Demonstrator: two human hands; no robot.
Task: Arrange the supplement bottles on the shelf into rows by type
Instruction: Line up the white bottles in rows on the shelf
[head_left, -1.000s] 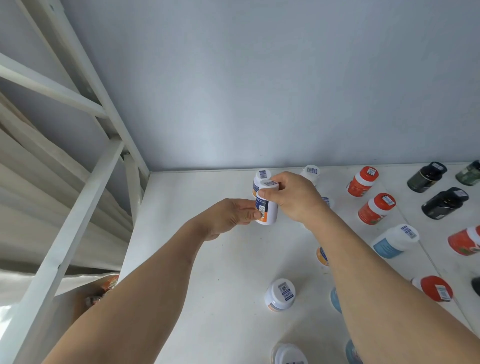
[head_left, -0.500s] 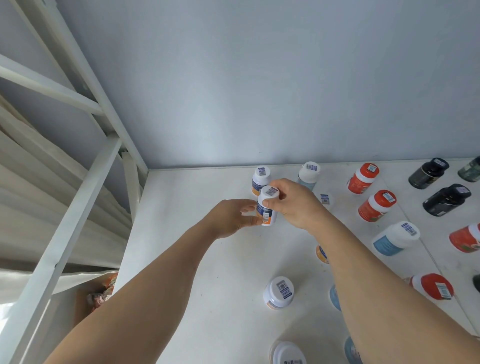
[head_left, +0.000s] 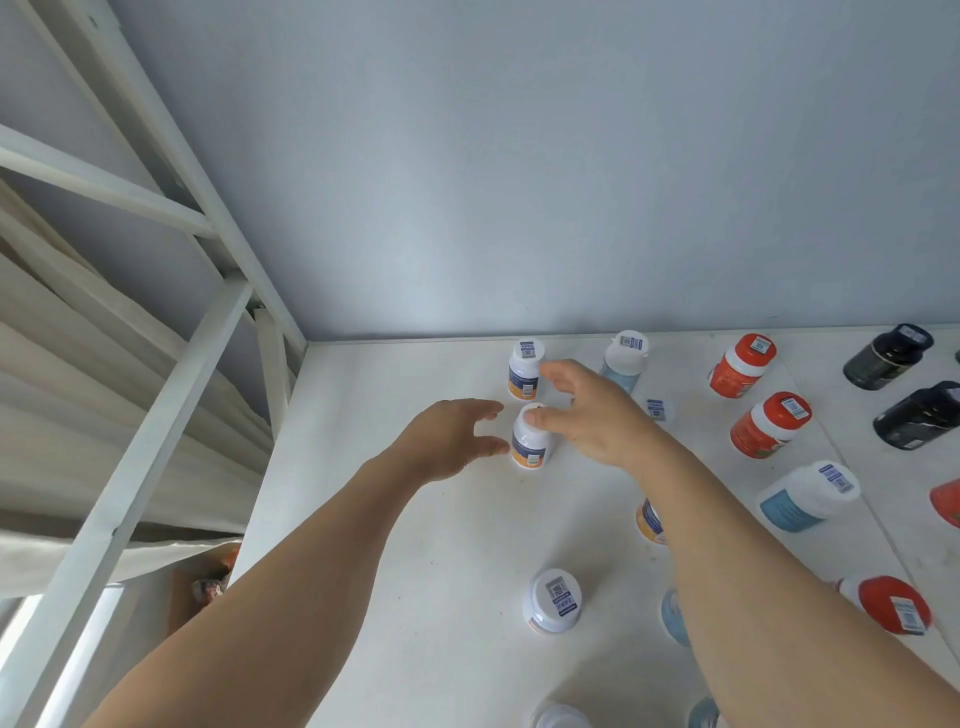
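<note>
Plain pale grey-blue wall (head_left: 519, 182) fills the upper part of the view, w/ soft even light and a brighter patch low down near the middle. It meets a white shelf board (head_left: 395, 519) along a straight back edge; a seam runs diagonally across the board at right. At left, white metal frame (head_left: 156, 410) w/ upright post and slanting braces, cream fabric in folds (head_left: 62, 415) behind it, and a bright strip of light (head_left: 83, 654) at bottom left.
</note>
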